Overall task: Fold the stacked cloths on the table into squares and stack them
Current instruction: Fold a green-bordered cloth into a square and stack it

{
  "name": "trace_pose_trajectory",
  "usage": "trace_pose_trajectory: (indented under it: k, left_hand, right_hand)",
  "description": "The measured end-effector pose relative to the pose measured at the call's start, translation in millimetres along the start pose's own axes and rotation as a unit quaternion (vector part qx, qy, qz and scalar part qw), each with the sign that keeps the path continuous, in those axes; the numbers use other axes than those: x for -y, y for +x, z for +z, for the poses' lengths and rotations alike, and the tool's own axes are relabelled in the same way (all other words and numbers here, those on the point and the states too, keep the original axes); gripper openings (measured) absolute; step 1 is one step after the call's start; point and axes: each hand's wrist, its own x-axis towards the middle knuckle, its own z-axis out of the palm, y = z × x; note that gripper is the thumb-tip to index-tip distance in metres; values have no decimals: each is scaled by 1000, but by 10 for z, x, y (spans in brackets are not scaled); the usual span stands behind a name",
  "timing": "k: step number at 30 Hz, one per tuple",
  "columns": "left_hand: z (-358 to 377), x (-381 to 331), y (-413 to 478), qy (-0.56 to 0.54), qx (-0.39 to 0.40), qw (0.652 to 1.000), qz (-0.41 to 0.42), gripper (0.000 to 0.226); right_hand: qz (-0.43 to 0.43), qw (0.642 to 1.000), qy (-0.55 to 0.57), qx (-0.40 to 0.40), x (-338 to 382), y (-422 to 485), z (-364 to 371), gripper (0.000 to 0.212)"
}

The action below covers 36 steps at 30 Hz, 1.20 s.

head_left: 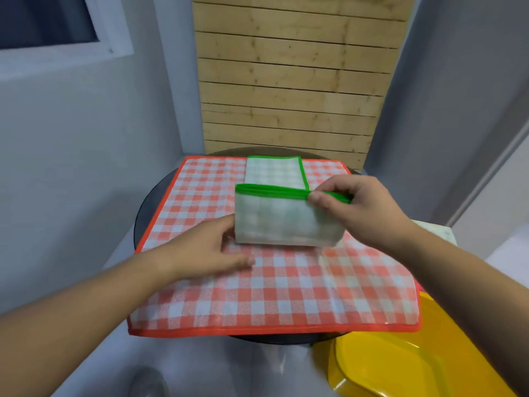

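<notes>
One round dark counter [142, 222] carries a red-checked cloth [286, 296] spread flat over most of its top, with a yellow plastic seat [400, 362] off at 4 o'clock. At the red cloth's centre a half-folded green-edged cloth [280, 222] stands on its fold, long axis running 9 to 3 o'clock and bound green edges uppermost. A finished green-edged square [273, 173] lies flat just beyond it at 12 o'clock. The right hand [363, 207] has its grip clamped on the bound edges at the cloth's 2 o'clock corner, thumb and fingers pinching. The left hand [206, 247] lies flat with fingers apart on the red cloth at 8 o'clock, thumb against the fold's near-left end. The square sits nearer the right hand, so the coming move likely carries the cloth toward 12 o'clock.
</notes>
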Motion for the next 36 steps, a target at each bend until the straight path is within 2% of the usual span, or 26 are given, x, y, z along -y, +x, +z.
trace_pose_trajectory:
  k: [4, 6, 8, 11, 14, 19, 25, 28, 30, 36]
  left_hand:
    - [29, 28, 246, -68, -60, 995, -36, 27]
    - [40, 23, 324, -105, -79, 990, -60, 18]
    - [46, 49, 379, -130, -96, 984, -79, 16]
    - [39, 109, 464, -142, -99, 982, -82, 24]
    - [37, 119, 525, -154, -93, 980, -85, 32]
    - [64, 88, 569, -133, -117, 977, -115, 27]
    - [89, -4, 457, -130, -91, 977, -145, 27]
    - [158, -14, 327, -116, -61, 979, -158, 38]
    - [208, -28, 248, -114, -55, 979, -161, 47]
    - [373, -133, 114, 45, -114, 986, -112, 55]
  right_hand:
    - [35, 994, 72, -70, -83, 232, 30, 14]
    - [83, 985, 123, -89, -228, 287, 61, 40]
    - [139, 973, 168, -77, -406, 280, 123, 56]
    - [215, 964, 145, -59, -631, 248, 237, 65]
    - [241, 965, 93, -34, -689, 210, 334, 60]
    - [201, 979, 33, -4, -616, 155, 403, 67]
    - [180, 983, -26, 15, -530, 11, 343, 44]
    - [179, 979, -78, 51, -534, -113, 345, 29]
    - [182, 975, -107, 77, -554, -196, 362, 27]
    - [170, 965, -189, 72, -516, -320, 449, 35]
